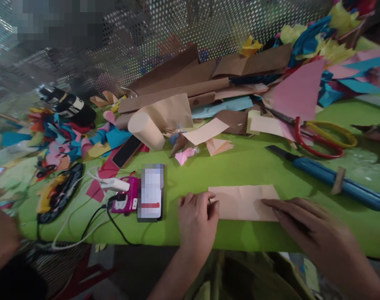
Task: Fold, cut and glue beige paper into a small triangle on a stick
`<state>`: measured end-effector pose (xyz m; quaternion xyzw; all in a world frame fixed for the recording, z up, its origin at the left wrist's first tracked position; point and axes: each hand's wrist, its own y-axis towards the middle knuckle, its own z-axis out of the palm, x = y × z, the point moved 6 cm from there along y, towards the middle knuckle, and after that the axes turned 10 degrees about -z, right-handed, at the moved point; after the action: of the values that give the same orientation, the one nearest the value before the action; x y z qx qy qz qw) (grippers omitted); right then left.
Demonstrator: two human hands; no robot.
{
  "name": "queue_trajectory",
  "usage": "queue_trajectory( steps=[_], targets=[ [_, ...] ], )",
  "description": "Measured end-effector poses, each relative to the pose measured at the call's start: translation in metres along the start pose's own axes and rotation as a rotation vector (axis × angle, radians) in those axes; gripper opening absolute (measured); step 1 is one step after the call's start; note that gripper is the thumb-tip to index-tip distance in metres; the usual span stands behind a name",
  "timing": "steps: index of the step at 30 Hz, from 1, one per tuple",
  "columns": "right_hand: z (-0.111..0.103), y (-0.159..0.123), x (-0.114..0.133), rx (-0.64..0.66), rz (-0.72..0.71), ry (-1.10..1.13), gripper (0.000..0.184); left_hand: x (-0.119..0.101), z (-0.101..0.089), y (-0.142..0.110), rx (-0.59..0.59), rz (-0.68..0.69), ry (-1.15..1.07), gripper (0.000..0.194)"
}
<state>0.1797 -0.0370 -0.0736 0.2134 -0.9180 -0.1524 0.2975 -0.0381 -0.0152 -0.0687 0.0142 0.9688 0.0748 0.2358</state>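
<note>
Paper strip, pale pink, oblong and creased: it lies flat on the bright green tabletop, near the front edge, between your two hands.
Your left hand: fingers curled over the strip's left end, thumb close to the forefinger; you cannot tell from this view whether they pinch the paper.
Your right hand: fingers stretched forward and close together, the forefinger's tip on the strip's right end; whether the thumb grips from beneath, you cannot tell.
Lit rectangular smartphone: just to the left of your left hand, screen up and partly pixelated.
Magenta plastic power socket: just beside the smartphone, with white and black plugs in it.
Blue box cutter with a long body: beyond your right hand, a dark blade pointing away to the left and a tan strip around its body.
Scissors with red and yellow handles: past the cutter, blades under a pink paper sheet.
Cream paper cylinder: beyond the smartphone, beside a dark handset.
Far left: another person's arm with a dark sleeve.
</note>
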Motion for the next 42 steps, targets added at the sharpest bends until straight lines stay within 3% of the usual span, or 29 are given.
queue_trajectory(
  steps=[21, 30, 34, 37, 42],
  targets=[
    [0.002, -0.002, -0.003, 0.024, 0.054, -0.013, 0.028, -0.001, 0.0, 0.002, -0.013, 0.051, 0.021, 0.013],
    [0.006, -0.004, -0.002, 0.014, 0.017, -0.1, 0.028, -0.004, 0.001, 0.002, 0.006, 0.101, 0.105, 0.02],
    [0.008, -0.005, -0.001, 0.001, 0.006, -0.161, 0.027, -0.012, 0.001, 0.001, -0.008, 0.192, 0.248, 0.021],
    [0.01, -0.005, -0.001, 0.011, 0.009, -0.159, 0.028, -0.021, 0.002, -0.001, -0.025, 0.349, 0.31, 0.026],
    [0.011, -0.007, -0.001, 0.02, 0.005, -0.16, 0.029, -0.028, 0.018, -0.012, 0.201, 0.64, 0.343, 0.026]
  ],
)
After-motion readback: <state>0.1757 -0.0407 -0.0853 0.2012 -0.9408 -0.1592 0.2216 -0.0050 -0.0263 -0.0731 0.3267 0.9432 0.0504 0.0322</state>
